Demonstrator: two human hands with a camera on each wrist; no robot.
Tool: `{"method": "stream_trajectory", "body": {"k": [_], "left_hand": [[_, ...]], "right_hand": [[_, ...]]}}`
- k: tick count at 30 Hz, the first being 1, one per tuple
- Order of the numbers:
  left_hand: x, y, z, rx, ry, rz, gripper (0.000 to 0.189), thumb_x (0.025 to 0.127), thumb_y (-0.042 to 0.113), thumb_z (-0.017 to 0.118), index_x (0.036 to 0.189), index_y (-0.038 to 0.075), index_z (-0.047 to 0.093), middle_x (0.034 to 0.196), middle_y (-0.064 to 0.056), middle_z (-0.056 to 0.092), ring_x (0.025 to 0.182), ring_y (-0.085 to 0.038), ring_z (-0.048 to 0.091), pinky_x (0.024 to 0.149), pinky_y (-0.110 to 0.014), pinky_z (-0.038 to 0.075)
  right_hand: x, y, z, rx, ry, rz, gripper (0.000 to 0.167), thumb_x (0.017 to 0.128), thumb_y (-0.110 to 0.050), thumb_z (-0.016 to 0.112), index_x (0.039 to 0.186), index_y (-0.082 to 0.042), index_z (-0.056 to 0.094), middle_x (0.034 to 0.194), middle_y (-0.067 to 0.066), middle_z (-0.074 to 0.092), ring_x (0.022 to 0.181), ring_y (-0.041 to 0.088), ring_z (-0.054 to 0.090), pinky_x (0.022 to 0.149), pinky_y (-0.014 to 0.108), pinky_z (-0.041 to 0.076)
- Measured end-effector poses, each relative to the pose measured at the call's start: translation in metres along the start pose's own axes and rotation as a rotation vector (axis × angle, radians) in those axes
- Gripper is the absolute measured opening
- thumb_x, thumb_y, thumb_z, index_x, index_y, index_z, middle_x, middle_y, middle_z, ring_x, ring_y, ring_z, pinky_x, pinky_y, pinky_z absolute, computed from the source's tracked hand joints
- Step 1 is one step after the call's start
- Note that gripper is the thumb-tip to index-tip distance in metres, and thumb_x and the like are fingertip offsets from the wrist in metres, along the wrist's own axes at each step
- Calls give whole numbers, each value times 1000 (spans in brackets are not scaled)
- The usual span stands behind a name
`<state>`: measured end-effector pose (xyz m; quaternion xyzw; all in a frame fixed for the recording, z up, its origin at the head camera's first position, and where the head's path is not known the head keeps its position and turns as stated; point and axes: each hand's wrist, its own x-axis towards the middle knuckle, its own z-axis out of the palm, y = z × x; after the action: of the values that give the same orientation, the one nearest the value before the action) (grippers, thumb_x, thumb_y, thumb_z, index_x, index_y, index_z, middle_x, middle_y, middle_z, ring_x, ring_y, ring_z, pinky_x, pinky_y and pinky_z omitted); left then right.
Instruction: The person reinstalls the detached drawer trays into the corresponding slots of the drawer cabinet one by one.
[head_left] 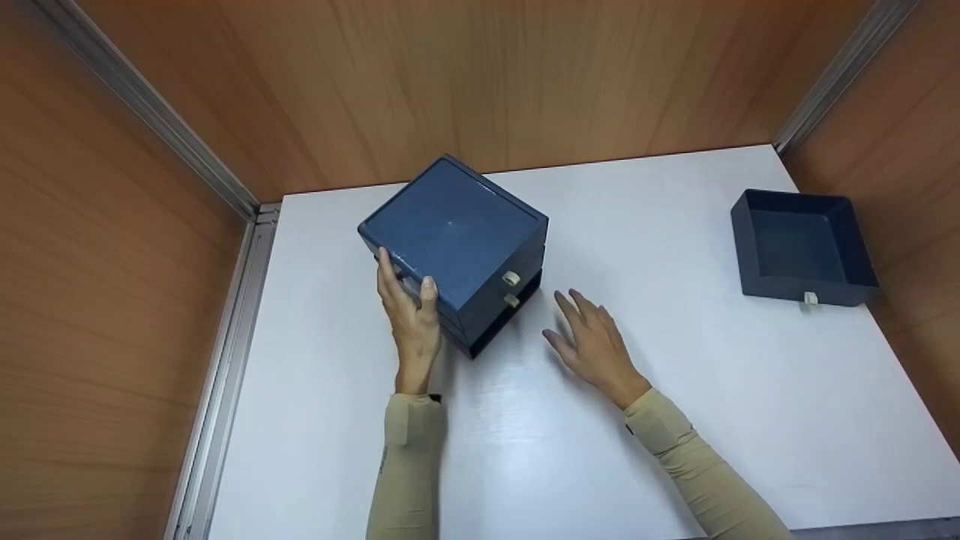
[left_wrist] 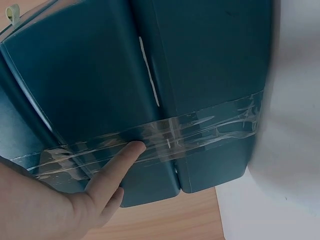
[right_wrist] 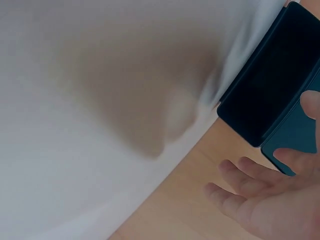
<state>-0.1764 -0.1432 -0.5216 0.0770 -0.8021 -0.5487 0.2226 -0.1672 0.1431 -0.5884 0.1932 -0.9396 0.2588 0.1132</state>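
Observation:
A dark blue drawer unit (head_left: 457,232) stands at an angle on the white table, with two cream pull tabs on its front and a dark vacant slot (right_wrist: 272,75) at the bottom. My left hand (head_left: 412,322) lies along the unit's left side, thumb near the top edge. In the left wrist view, a straight finger touches the clear tape (left_wrist: 200,130) that runs across that side. My right hand (head_left: 596,349) hovers just right of the unit's front, fingers spread and holding nothing. A separate blue drawer (head_left: 802,247) with a cream tab sits at the table's right edge.
The white table (head_left: 675,465) is bounded by a wood-grain panel (head_left: 525,82) at the back and others at both sides. Metal rails (head_left: 225,360) run along the left edge and up the corners. The unit's back corner is close to the back panel.

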Motion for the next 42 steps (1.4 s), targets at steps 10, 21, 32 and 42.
{"method": "stream_trajectory", "body": {"k": [10, 21, 32, 42], "left_hand": [[0, -1, 0, -9, 8, 2, 93, 101, 64, 43, 173, 18, 6, 178, -18, 8, 163, -41, 16, 122, -74, 24], [1, 0, -1, -8, 7, 16, 109, 95, 87, 36, 173, 17, 6, 177, -19, 7, 163, -43, 15, 120, -76, 26], [1, 0, 0, -10, 0, 7, 111, 93, 90, 34, 173, 19, 5, 178, -18, 6, 164, -43, 14, 119, -77, 25], [1, 0, 1, -26, -1, -8, 113, 92, 92, 34, 174, 20, 4, 178, -17, 6, 164, -41, 13, 120, -77, 25]], "right_hand": [[2, 26, -17, -3, 8, 108, 68, 104, -38, 68, 160, -4, 48, 155, 30, 53, 145, 47, 52, 118, 70, 37], [3, 62, -48, -2, 57, 204, 71, 106, -37, 66, 161, 1, 42, 154, 34, 51, 144, 52, 49, 119, 74, 32], [-4, 86, -64, -23, 80, 280, 71, 106, -35, 65, 161, 2, 41, 155, 36, 49, 145, 55, 46, 118, 76, 30], [-18, 112, -85, -24, 101, 346, 75, 106, -36, 65, 163, 2, 36, 155, 38, 47, 145, 57, 43, 116, 79, 28]]}}
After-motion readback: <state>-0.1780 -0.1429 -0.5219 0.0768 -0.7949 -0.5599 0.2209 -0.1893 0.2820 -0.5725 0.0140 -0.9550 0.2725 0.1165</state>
